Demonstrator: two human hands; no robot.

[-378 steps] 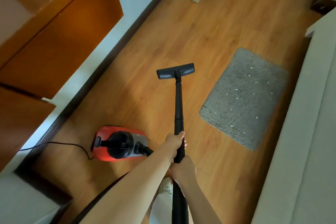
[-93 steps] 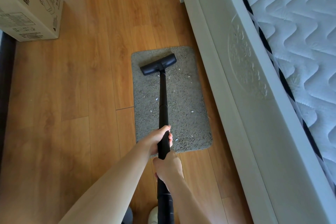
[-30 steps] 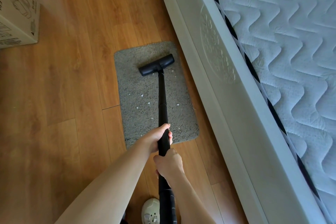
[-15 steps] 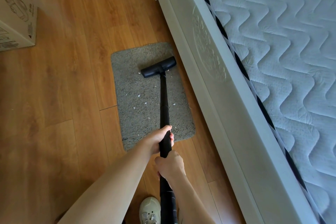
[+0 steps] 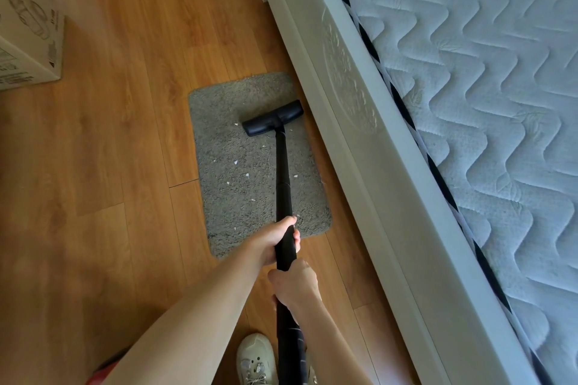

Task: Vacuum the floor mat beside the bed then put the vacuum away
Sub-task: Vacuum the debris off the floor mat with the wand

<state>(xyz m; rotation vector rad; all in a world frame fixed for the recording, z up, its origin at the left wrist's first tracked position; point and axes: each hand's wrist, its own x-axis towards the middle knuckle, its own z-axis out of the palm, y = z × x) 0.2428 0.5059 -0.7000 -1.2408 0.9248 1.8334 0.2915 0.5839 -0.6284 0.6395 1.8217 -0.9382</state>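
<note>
A grey shaggy floor mat (image 5: 237,166) lies on the wood floor against the bed frame, with several white specks scattered on it. The black vacuum wand (image 5: 283,172) runs from my hands up to its flat black nozzle (image 5: 272,118), which sits on the mat's far right part. My left hand (image 5: 276,239) grips the wand higher up, just over the mat's near edge. My right hand (image 5: 295,286) grips the wand right below it. A sliver of the red vacuum body (image 5: 100,375) shows at the bottom edge.
The white bed frame (image 5: 384,197) with a quilted mattress (image 5: 488,87) fills the right side. A cardboard box (image 5: 28,37) stands at the upper left on the wood floor (image 5: 93,166). My light shoe (image 5: 256,359) is at the bottom.
The nozzle has shifted slightly toward the mat's right side near the bed. Both hands keep the same grip on the wand.
</note>
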